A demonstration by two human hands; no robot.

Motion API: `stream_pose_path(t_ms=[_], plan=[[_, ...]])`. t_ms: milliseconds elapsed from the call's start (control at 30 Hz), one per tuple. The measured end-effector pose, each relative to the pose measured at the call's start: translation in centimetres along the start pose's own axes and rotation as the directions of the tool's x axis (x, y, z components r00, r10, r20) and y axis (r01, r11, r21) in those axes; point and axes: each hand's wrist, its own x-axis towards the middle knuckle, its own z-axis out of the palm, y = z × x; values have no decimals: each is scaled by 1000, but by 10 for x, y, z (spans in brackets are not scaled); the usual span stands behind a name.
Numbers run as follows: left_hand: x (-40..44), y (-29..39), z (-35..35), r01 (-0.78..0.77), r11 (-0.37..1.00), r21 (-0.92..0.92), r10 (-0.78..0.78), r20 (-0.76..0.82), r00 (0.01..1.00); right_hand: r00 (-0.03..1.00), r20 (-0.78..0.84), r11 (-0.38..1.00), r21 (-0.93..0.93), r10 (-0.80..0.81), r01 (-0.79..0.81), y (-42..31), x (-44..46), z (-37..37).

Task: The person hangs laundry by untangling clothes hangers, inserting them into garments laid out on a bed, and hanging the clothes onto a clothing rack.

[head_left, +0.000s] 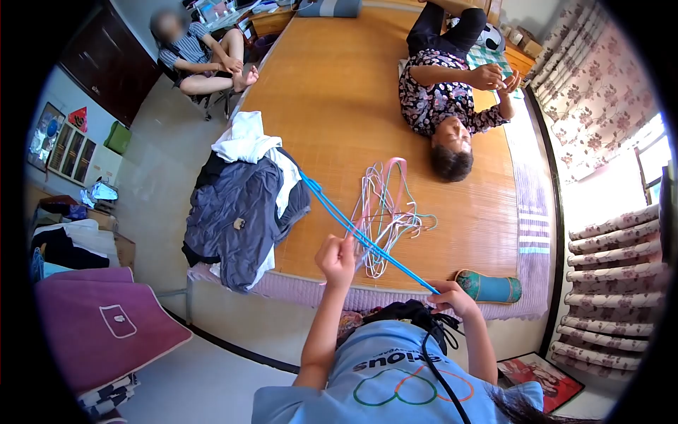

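My right hand is closed around the near end of a long blue clothes hanger, seen almost edge-on as narrow parallel strands. It slants up and left, its far end overlapping the edge of the clothes pile in view. My left hand is raised just left of the hanger, fingers curled in a fist-like pinch; what they hold, if anything, is hidden. Beyond my hands, a tangle of pink, white and green hangers lies on the bed mat. Left of it sits a heap of clothes with a dark grey garment and a white one.
One person lies on the bed at the far right; another person sits at the far left. A blue-green bolster rests near the bed's front right edge. Purple cloth covers something at left. Floral curtains hang at right.
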Motion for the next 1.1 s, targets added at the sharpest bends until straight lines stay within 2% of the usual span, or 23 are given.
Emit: stream_pose_path(t_ms=[33, 100, 167, 200, 233, 333, 433, 500, 567, 633, 667, 700, 733, 767, 833, 867, 900, 967, 1033, 1067, 1100], plan=[[1, 7, -1, -181, 982, 57, 172, 130, 977, 1000, 13, 1000, 2, 2, -2, -2, 2, 4], [-2, 9, -2, -166, 985, 36, 157, 178, 971, 1000, 27, 1000, 6, 0, 0, 1, 6, 6], [-3, 5, -3, -5, 1000, 24, 5, -6, 1000, 998, 65, 996, 86, 23, -29, 8, 9, 6], [-1, -2, -5, 57, 998, -17, -58, -88, 994, 999, 26, 994, 106, 31, -34, 1, 1, 11], [-1, -6, -11, 128, 991, -24, -130, -102, 986, 999, 30, 994, 104, 33, -36, 2, 1, 11], [7, -6, -17, 69, 998, 1, -68, -148, 987, 998, 42, 994, 96, 57, -61, 8, 5, 10], [19, -1, -19, 128, 992, 12, -124, -190, 974, 997, 67, 988, 147, 34, -43, 15, 13, 9], [23, -2, -20, 192, 981, -14, -190, -249, 950, 995, 58, 987, 134, 79, -86, 19, 17, 8], [29, -4, -20, 182, 983, -7, -178, -258, 950, 995, 66, 990, 110, 79, -86, 17, 16, 11], [35, -2, -18, 287, 953, -96, -302, -284, 910, 994, 72, 993, 85, 76, -83, 17, 16, 12], [36, -9, -17, 286, 953, -97, -302, -287, 909, 993, 88, 991, 102, 79, -87, 21, 19, 11], [34, -22, -17, 460, 837, -295, -536, -277, 798, 991, 105, 989, 119, 81, -93, 25, 20, 9], [36, -30, -18, 587, 655, -475, -734, -215, 644, 987, 134, 993, 69, 83, -93, 25, 16, 8], [41, -39, -21, 585, 658, -474, -731, -217, 647, 988, 123, 995, 13, 97, -99, 25, 8, 9], [62, -39, -22, 375, 812, -448, -553, -384, 740, 988, 145, 998, -15, 58, -57, 35, -6, 10], [68, -31, -25, 515, 682, -520, -690, -221, 690, 981, 194, 1000, -18, 6, -3, 47, -4, 2], [74, -26, -28, 549, 654, -519, -692, -118, 713, 968, 246, 998, 42, -51, 42, 40, -8, 0], [76, -34, -24, 604, 587, -538, -720, -7, 694, 959, 267, 996, 9, -91, 91, 25, -9, -2], [67, -62, -16, 630, 604, -488, -704, 45, 709, 947, 267, 977, 160, -179, 140, 36, 1, -7], [57, -68, -4, 687, 590, -425, -747, 36, 663, 940, 251, 942, 300, -232, 153, 46, 5, -10], [55, -70, 1, 709, 495, -503, -793, 73, 605, 932, 231, 890, 427, -279, 160, 48, 5, -10]])
